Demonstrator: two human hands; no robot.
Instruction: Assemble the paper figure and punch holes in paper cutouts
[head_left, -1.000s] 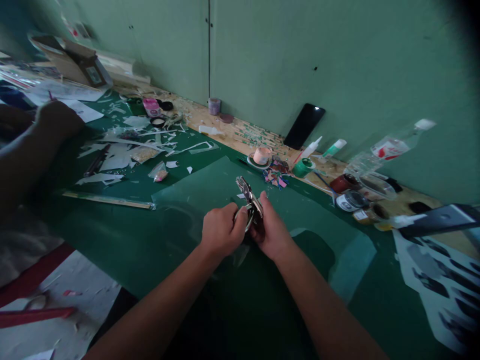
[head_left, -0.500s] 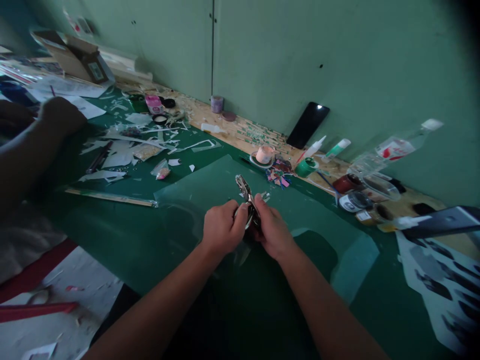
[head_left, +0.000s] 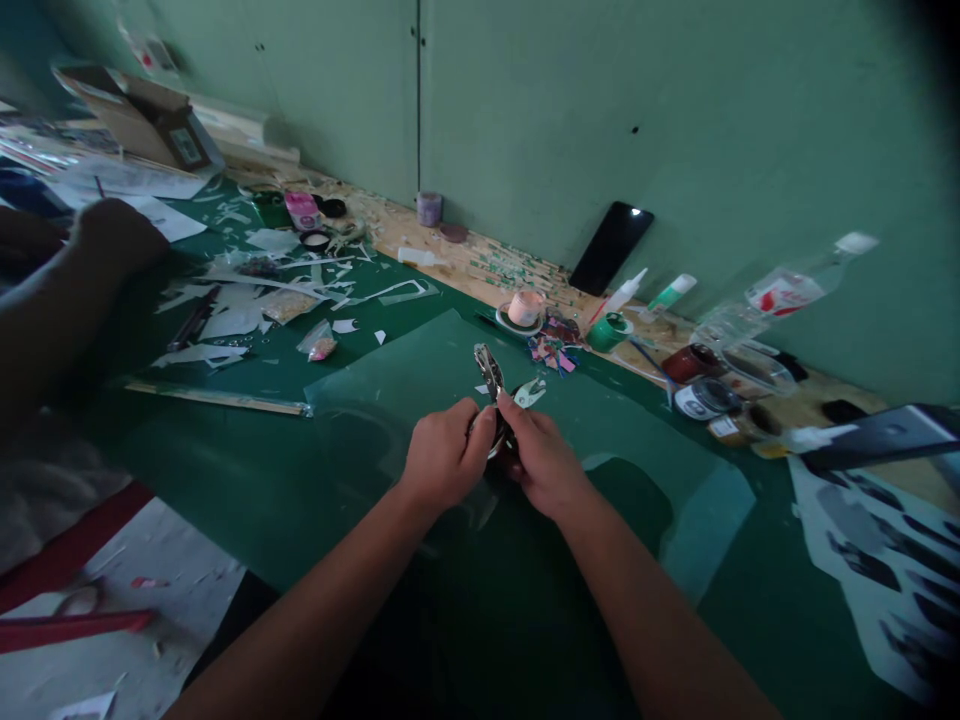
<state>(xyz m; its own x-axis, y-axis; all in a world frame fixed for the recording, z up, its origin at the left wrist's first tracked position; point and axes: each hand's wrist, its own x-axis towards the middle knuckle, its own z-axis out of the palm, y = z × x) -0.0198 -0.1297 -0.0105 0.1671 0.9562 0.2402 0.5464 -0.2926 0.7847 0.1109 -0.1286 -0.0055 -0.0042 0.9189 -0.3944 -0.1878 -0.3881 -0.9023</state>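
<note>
Both of my hands meet over the clear sheet (head_left: pixel 420 370) on the green table. My left hand (head_left: pixel 448 452) is closed round the left side of a shiny metal hole punch (head_left: pixel 490 370), thumb bent over its handle. From the other side my right hand (head_left: pixel 546 455) grips the same tool, with the thumb along it. The punch's narrow head points up and away from me; most of its handles are hidden by my fingers. Just beyond my right thumb lies a small pale notched piece (head_left: pixel 530 393).
Paint jars (head_left: pixel 705 398), a clear bottle (head_left: pixel 795 285) and a leaning phone (head_left: pixel 611 248) line the wall side. Paper scraps (head_left: pixel 232 315) and a wooden strip (head_left: pixel 217 397) lie left. Another person's hand (head_left: pixel 120 235) rests over paper at far left. A patterned sheet (head_left: pixel 862 560) lies right.
The head of the punch has turned slightly more upright. My right thumb has shifted a little left, and more of the pale notched piece shows. Both hands keep their grip.
</note>
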